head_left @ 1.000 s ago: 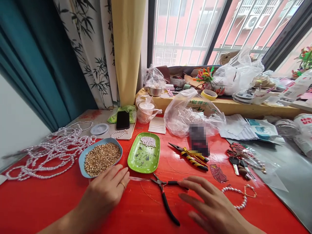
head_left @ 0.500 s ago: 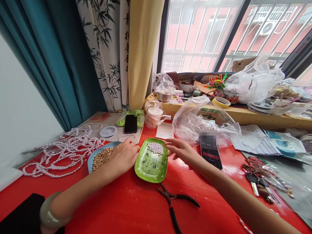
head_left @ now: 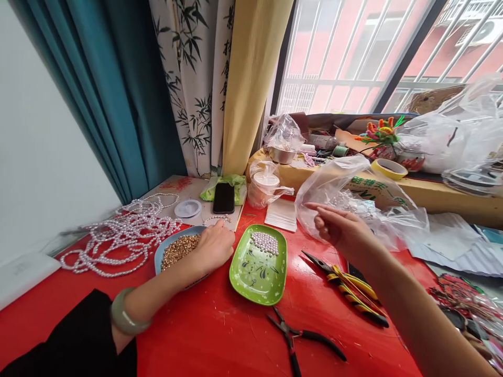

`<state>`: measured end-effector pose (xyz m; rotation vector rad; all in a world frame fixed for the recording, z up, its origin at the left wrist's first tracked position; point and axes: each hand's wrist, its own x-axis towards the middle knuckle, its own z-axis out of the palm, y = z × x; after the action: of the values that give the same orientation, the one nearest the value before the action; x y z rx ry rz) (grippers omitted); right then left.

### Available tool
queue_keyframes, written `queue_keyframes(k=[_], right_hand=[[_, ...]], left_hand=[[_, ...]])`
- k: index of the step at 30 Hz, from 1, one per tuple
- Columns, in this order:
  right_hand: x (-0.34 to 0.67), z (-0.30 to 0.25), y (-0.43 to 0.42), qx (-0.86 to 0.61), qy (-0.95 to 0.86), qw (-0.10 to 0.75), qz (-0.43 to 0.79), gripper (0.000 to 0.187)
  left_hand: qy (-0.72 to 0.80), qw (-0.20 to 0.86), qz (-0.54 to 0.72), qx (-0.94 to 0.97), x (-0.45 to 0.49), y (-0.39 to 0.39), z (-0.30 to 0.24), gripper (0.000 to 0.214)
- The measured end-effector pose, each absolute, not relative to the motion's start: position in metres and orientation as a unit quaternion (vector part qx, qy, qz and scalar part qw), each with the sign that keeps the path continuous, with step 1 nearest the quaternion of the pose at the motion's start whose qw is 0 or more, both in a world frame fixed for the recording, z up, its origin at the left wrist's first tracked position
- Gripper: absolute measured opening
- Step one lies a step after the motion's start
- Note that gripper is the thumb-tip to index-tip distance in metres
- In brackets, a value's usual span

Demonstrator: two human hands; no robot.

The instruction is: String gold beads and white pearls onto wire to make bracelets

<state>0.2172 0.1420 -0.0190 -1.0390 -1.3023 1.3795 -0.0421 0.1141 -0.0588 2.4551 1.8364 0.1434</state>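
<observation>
My left hand (head_left: 214,246) rests on a blue dish (head_left: 162,250) heaped with small gold beads (head_left: 177,248). Its fingers are curled and pressed together over the beads, and what they pinch is hidden. A pale green bangle (head_left: 123,318) sits on that wrist. My right hand (head_left: 338,226) is raised above the red table (head_left: 220,335), right of a green tray (head_left: 257,275) that carries a patch of white pearls (head_left: 264,242). The forefinger points left and the other fingers are curled in a pinch. A clear plastic bag (head_left: 377,201) lies just behind it.
Long pearl strands (head_left: 126,235) are piled at the left. A black phone (head_left: 223,197) and a white spool (head_left: 187,208) lie behind the dish. Black pliers (head_left: 302,339) and yellow-black pliers (head_left: 351,283) lie near the front. The window sill (head_left: 432,191) is crowded with bags and a tape roll (head_left: 390,167).
The view has swung left. My right hand has lifted from beside the green tray and moved right, in front of the plastic bag. My left hand stays on the bead dish.
</observation>
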Motion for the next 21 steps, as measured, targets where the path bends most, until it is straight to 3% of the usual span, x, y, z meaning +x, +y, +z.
queue_keyframes(k=[6, 12, 21], right_hand=[[0.223, -0.004, 0.135, -0.42, -0.505, 0.506, 0.559, 0.021], [0.216, 0.004, 0.124, -0.407, -0.525, 0.512, 0.544, 0.021], [0.191, 0.01, 0.099, -0.416, -0.611, 0.447, 0.503, 0.029]], left_hand=[[0.633, 0.124, 0.147, 0.75, -0.052, 0.123, -0.054, 0.017], [0.565, 0.32, 0.296, 0.701, -0.06, 0.137, -0.045, 0.017], [0.486, 0.518, 0.378, 0.594, -0.058, 0.131, -0.04, 0.02]])
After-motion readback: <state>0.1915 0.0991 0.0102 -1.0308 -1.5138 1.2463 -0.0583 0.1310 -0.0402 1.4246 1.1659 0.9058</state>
